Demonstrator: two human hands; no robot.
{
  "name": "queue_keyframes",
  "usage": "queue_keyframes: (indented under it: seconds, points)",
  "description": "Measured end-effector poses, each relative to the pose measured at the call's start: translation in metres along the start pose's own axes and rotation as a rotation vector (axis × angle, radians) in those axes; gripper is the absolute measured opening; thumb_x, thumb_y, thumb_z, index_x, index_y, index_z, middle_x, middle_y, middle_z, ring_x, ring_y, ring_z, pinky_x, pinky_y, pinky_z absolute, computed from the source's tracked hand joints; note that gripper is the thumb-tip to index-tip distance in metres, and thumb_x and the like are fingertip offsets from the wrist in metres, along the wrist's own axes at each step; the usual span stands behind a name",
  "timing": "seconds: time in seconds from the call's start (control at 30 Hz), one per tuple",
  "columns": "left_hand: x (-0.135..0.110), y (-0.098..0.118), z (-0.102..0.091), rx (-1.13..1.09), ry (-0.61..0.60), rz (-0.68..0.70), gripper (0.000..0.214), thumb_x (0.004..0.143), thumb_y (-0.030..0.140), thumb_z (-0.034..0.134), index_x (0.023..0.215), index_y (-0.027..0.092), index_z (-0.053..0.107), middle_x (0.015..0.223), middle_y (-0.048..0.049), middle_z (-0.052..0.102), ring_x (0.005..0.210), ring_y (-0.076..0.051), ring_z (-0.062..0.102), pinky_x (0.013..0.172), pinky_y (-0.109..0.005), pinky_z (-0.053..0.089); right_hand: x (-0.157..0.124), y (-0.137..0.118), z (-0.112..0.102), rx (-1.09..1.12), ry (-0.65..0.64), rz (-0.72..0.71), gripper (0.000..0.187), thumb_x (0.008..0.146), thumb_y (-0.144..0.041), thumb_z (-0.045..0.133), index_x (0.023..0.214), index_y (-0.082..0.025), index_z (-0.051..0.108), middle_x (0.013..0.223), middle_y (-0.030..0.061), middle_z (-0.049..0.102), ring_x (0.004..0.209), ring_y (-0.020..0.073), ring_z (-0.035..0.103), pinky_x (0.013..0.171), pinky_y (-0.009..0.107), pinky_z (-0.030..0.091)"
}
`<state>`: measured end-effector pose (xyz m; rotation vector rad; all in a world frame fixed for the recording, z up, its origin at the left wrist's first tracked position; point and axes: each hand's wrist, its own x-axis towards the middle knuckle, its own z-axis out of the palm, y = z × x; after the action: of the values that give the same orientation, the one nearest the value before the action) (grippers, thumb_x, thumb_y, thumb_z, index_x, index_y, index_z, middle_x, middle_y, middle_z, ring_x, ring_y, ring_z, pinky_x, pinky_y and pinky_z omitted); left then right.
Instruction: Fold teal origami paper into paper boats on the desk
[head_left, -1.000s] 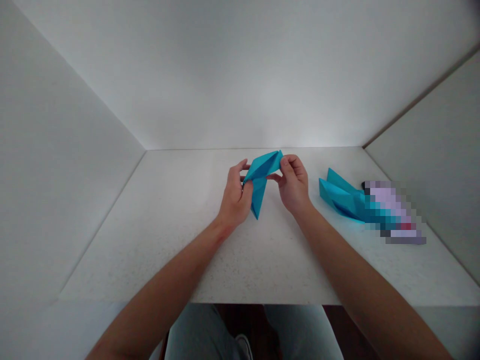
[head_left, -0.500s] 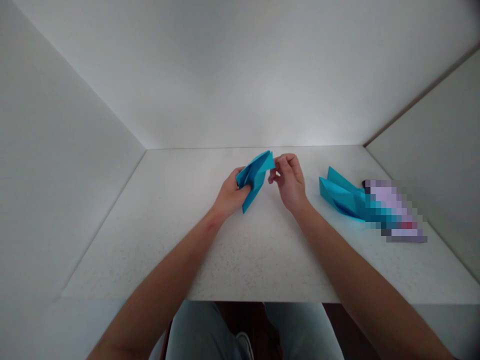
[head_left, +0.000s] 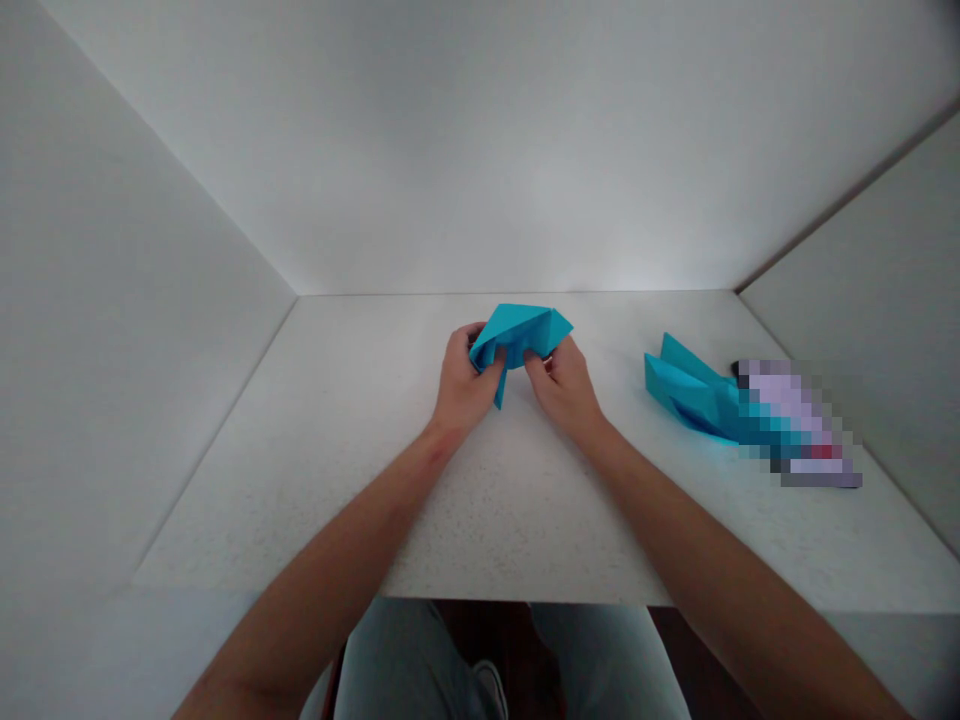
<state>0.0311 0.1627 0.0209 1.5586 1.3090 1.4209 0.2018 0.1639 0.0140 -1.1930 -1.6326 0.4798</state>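
A folded piece of blue paper (head_left: 517, 335) is held up just above the white table (head_left: 375, 480) near its middle. My left hand (head_left: 463, 385) grips the paper's left side with closed fingers. My right hand (head_left: 561, 382) pinches its right lower edge, fingers curled under the fold. The paper's upper flap points right, and a narrow tip hangs down between the two hands.
A second folded blue paper shape (head_left: 686, 392) lies on the table to the right, beside a blurred pixelated object (head_left: 802, 425). White walls close the table in on the left, back and right. My knees show below the front edge.
Both hands have drawn closer together on the paper. The right hand dropped from the top corner to the lower edge, and the fold turned so its flap now lies flatter.
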Motion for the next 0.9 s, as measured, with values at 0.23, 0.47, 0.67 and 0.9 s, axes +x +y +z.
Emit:
queue_keyframes:
  seconds: [0.23,0.47,0.67,0.9]
  points:
    - [0.007,0.002,-0.005,-0.080,0.033,-0.006,0.025,0.104,0.038,0.065,0.126,0.024,0.065,0.129,-0.0096,0.071,0.124,-0.026,0.067,0.112,-0.045,0.054,0.004,0.008,0.000,0.116,-0.127,0.089,0.021,0.099,-0.047,0.067,0.097,-0.027,0.070,0.095,0.0055,0.078,0.085,0.0256,0.070,0.077,0.041,0.059]
    - [0.017,0.003,-0.017,-0.092,0.015,-0.098,0.032,0.099,0.040,0.071,0.126,0.024,0.066,0.130,-0.0096,0.073,0.099,-0.021,0.071,0.083,-0.034,0.061,0.007,0.022,0.003,0.277,-0.059,0.203,0.025,0.091,-0.048,0.074,0.105,-0.028,0.068,0.095,0.0018,0.077,0.084,0.0237,0.072,0.076,0.042,0.063]
    - [0.008,0.005,-0.013,0.214,-0.211,0.180,0.033,0.092,0.021,0.068,0.125,0.022,0.068,0.122,-0.0117,0.073,0.116,-0.029,0.069,0.106,-0.048,0.057,0.006,0.024,0.006,0.345,-0.025,0.228,0.025,0.095,-0.051,0.068,0.104,-0.027,0.066,0.099,0.0038,0.074,0.085,0.0221,0.069,0.072,0.037,0.061]
    - [0.002,0.004,-0.012,0.288,-0.275,0.355,0.060,0.092,0.013,0.056,0.151,0.021,0.058,0.141,-0.0149,0.064,0.131,-0.029,0.064,0.112,-0.046,0.056,0.006,0.017,-0.001,0.191,-0.093,0.159,0.026,0.088,-0.050,0.075,0.086,-0.025,0.067,0.088,0.0042,0.074,0.084,0.0235,0.065,0.083,0.041,0.057]
